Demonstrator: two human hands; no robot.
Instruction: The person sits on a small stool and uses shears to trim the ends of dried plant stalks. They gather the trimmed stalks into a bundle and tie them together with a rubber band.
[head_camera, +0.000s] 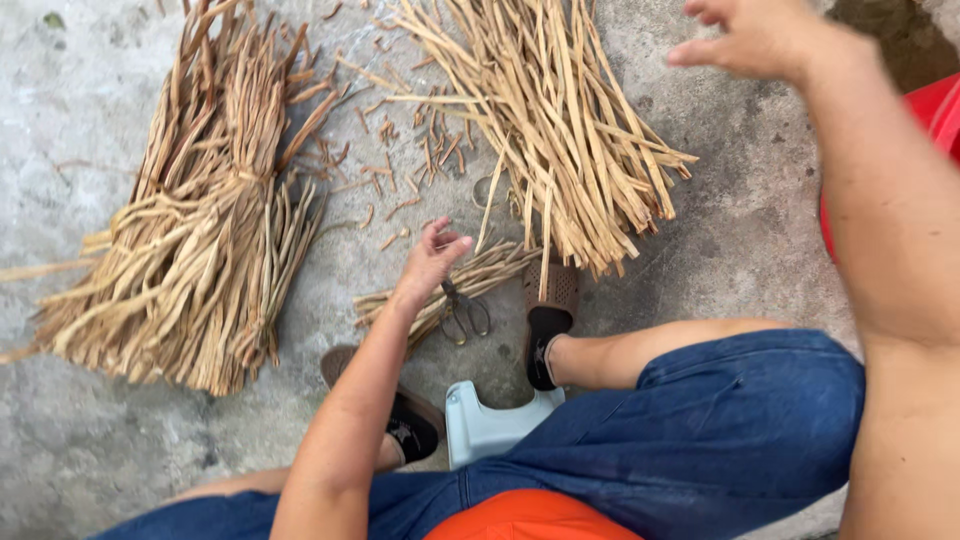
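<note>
Rough grey concrete floor (720, 230) carries split bamboo strips (545, 120); scissors (463, 312) lie partly under the empty, loosely curled left hand (432, 258). Open right hand (755, 38) is cut off above.

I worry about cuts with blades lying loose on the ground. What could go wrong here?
1. The metal scissors lie on a small bundle of dry strips just below the empty left hand; a blind reach might meet the blades.
2. The scissors also sit between the dark slippers, so a foot shift could catch them.
3. The stiff tan strips may splinter bare fingers.
</note>
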